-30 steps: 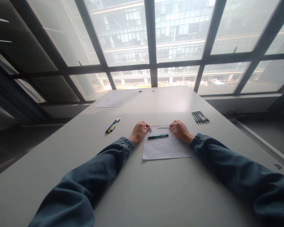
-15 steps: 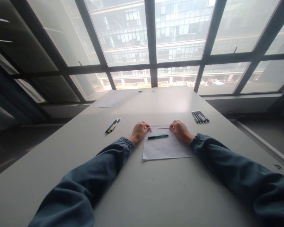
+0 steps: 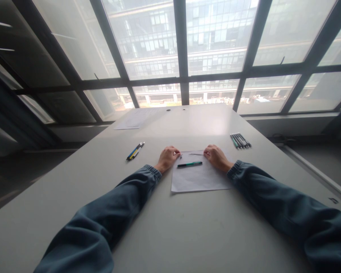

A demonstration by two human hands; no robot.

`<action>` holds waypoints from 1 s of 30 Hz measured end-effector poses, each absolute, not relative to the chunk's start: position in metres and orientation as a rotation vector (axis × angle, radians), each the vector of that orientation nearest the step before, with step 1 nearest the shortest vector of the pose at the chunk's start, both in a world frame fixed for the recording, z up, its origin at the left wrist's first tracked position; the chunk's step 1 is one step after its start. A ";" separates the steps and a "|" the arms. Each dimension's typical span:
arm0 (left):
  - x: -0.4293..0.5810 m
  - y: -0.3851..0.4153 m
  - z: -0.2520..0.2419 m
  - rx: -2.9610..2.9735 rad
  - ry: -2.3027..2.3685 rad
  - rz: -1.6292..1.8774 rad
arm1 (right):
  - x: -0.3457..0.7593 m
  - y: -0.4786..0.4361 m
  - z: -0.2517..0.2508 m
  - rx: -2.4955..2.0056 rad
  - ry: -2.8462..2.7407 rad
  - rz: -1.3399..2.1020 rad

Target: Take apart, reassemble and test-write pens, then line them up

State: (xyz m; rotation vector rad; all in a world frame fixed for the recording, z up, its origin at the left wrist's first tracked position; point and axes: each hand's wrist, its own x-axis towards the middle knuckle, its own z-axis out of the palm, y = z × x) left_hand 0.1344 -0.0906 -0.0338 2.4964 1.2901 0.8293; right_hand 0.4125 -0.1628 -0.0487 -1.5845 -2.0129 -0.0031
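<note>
A sheet of white paper (image 3: pixel 200 180) lies on the table between my hands. Across its upper part rests a green and black pen (image 3: pixel 190 164). My left hand (image 3: pixel 168 157) is closed in a pinch at the sheet's upper left, with a small dark piece (image 3: pixel 181 156) right at the fingertips; its kind is too small to tell. At the upper right, my right hand (image 3: pixel 216 156) pinches the end of a thin, straight pen refill (image 3: pixel 196 154), which points left over the paper.
Several pens (image 3: pixel 240 140) lie in a row at the right. To the left is a small group of pens (image 3: pixel 135 151), blue, yellow and black. Other paper sheets (image 3: pixel 130 122) lie at the table's far left, before the tall windows. The white table (image 3: pixel 187 231) extends toward me.
</note>
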 end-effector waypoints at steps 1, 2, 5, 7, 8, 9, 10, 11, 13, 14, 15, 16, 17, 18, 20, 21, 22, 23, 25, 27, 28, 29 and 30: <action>0.134 -0.090 -0.034 2.497 1.287 0.833 | 0.412 -0.163 -0.049 -1.583 -2.012 -0.001; 0.134 -0.090 -0.035 2.498 1.284 0.841 | 0.412 -0.163 -0.048 -1.578 -2.009 0.000; 0.135 -0.089 -0.036 2.484 1.286 0.890 | 0.413 -0.163 -0.049 -1.540 -1.977 -0.012; 0.135 -0.088 -0.036 2.450 1.290 0.932 | 0.413 -0.162 -0.050 -1.503 -1.946 -0.031; 0.136 -0.089 -0.035 2.432 1.289 0.954 | 0.413 -0.162 -0.050 -1.483 -1.932 -0.039; 0.136 -0.089 -0.035 2.418 1.283 0.978 | 0.413 -0.162 -0.050 -1.462 -1.919 -0.046; 0.136 -0.089 -0.035 2.411 1.271 1.007 | 0.412 -0.162 -0.051 -1.442 -1.908 -0.050; 0.136 -0.089 -0.035 2.411 1.253 1.037 | 0.412 -0.161 -0.051 -1.423 -1.896 -0.054; 0.137 -0.089 -0.035 2.426 1.197 1.104 | 0.412 -0.161 -0.051 -1.393 -1.884 -0.059; 0.137 -0.089 -0.035 2.442 1.161 1.138 | 0.412 -0.161 -0.051 -1.383 -1.881 -0.061; 0.137 -0.089 -0.035 2.463 1.125 1.171 | 0.411 -0.162 -0.051 -1.374 -1.880 -0.062; 0.137 -0.088 -0.035 2.487 1.092 1.200 | 0.411 -0.162 -0.050 -1.366 -1.880 -0.062; 0.137 -0.088 -0.035 2.510 1.068 1.226 | 0.411 -0.162 -0.050 -1.359 -1.879 -0.064; 0.138 -0.088 -0.035 2.529 1.053 1.247 | 0.411 -0.162 -0.050 -1.351 -1.878 -0.064; 0.138 -0.090 -0.034 2.540 1.053 1.272 | 0.411 -0.162 -0.050 -1.333 -1.877 -0.065; 0.139 -0.090 -0.034 2.532 1.057 1.279 | 0.411 -0.162 -0.051 -1.321 -1.876 -0.065; 0.139 -0.091 -0.033 2.519 1.058 1.283 | 0.411 -0.161 -0.051 -1.310 -1.876 -0.065; 0.140 -0.092 -0.032 2.502 1.056 1.288 | 0.411 -0.161 -0.051 -1.298 -1.877 -0.065; 0.141 -0.093 -0.032 2.455 1.047 1.300 | 0.412 -0.161 -0.052 -1.278 -1.877 -0.062; 0.142 -0.094 -0.031 2.396 1.051 1.310 | 0.412 -0.161 -0.052 -1.265 -1.876 -0.056; 0.142 -0.094 -0.031 2.365 1.060 1.309 | 0.412 -0.161 -0.052 -1.260 -1.876 -0.052; 0.143 -0.094 -0.031 2.340 1.066 1.303 | 0.411 -0.161 -0.052 -1.253 -1.875 -0.047; 0.143 -0.095 -0.031 2.325 1.066 1.296 | 0.411 -0.161 -0.052 -1.248 -1.874 -0.039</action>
